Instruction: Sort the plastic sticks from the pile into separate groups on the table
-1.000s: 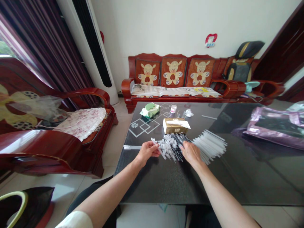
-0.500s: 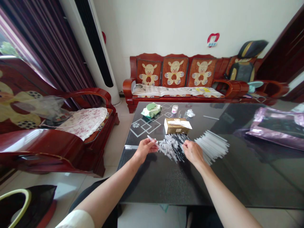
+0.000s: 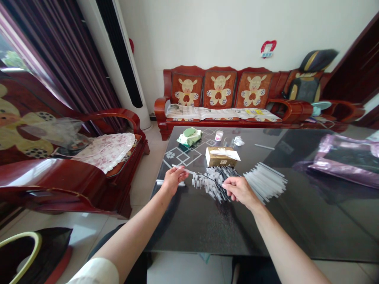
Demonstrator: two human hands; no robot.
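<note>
My left hand (image 3: pixel 174 180) pinches a slim white pen-like tube (image 3: pixel 189 171), its tip pointing left. In my right hand (image 3: pixel 239 190), thumb and fingers are closed on a thin dark rod (image 3: pixel 213 181), which slants left toward the tube's right end. Whether rod and tube touch I cannot tell. Beneath and between the hands lies a heap of thin black sticks with pale grey-white ends (image 3: pixel 217 193). A few white tubes (image 3: pixel 181 184) rest by my left wrist. Right of my right hand is a fanned pile of translucent white tubes (image 3: pixel 268 181).
Behind the heap stands a tissue box (image 3: pixel 219 158). Farther back are a green wipes pack (image 3: pixel 190 136), a small white jar (image 3: pixel 219 135), crumpled tissue (image 3: pixel 238 141) and a lone white tube (image 3: pixel 264 146). A purple-edged plastic bag (image 3: pixel 321 157) lies on the right of the dark table (image 3: pixel 207 236).
My left hand has moved slightly left with the white tube, now held flatter. My right hand has turned and shifted a little left, and a dark rod now shows from its fingers.
</note>
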